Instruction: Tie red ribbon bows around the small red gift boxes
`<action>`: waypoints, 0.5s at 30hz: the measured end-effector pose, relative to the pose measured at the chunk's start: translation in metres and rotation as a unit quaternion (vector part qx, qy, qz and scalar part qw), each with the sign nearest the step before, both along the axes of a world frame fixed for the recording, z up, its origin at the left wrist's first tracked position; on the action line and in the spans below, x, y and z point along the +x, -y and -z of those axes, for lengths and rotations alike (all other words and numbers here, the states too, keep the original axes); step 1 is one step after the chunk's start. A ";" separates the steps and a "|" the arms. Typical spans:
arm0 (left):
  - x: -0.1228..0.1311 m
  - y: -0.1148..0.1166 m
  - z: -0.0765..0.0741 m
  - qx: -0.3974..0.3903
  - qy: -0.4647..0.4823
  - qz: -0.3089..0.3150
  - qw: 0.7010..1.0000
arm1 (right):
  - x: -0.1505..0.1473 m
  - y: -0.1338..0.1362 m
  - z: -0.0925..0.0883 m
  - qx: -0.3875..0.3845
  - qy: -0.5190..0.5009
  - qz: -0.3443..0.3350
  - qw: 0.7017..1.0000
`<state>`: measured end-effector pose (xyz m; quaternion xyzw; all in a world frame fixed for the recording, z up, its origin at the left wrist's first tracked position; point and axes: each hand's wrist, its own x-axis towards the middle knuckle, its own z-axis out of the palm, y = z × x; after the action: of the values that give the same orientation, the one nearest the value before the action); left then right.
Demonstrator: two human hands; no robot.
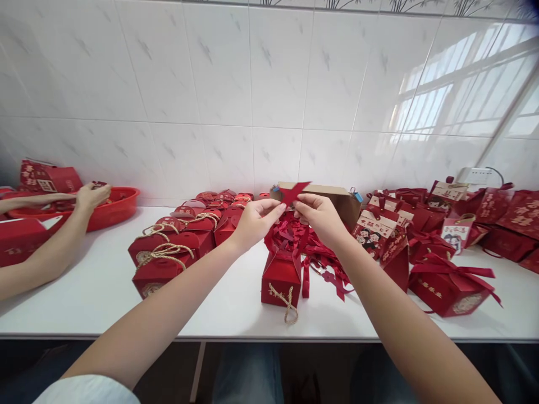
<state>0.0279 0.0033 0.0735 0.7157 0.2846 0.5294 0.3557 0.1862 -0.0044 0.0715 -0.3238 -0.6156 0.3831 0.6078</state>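
My left hand [261,217] and my right hand [316,216] are raised side by side over the middle of the table. Between them a red ribbon [291,193] crosses over itself, and the fingers of both hands pinch it. Just below stands a small red gift box [281,280] with a beige cord [286,303] hanging down its front. The ribbon seems to run down to this box, though my hands partly hide that stretch. Behind the box lies a heap of loose red ribbons [320,247].
Red boxes with beige cords [168,252] stand in rows to the left. At right are a ribbon-tied box [452,286] and several red bags [374,230]. A cardboard box [337,202] sits behind the ribbons. At far left, another person's hands [90,196] work over a red basin [126,203].
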 end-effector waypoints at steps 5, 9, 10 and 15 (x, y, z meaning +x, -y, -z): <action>0.000 -0.002 -0.002 0.017 -0.069 -0.008 0.997 | 0.002 0.009 0.002 0.034 0.057 -0.031 0.997; -0.006 -0.010 -0.001 -0.091 -0.051 0.080 0.991 | 0.008 0.009 0.006 0.110 0.139 -0.035 0.984; -0.008 -0.012 0.000 -0.127 -0.048 0.094 0.986 | 0.010 0.008 0.008 0.138 0.179 -0.030 0.974; -0.016 -0.018 0.007 -0.299 -0.038 0.153 0.941 | 0.019 0.008 0.016 0.283 0.446 0.086 0.845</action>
<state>0.0115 0.0210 0.0660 0.6308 0.3302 0.3312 0.6191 0.2056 -0.0128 0.0558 -0.3252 -0.8716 -0.0477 0.3638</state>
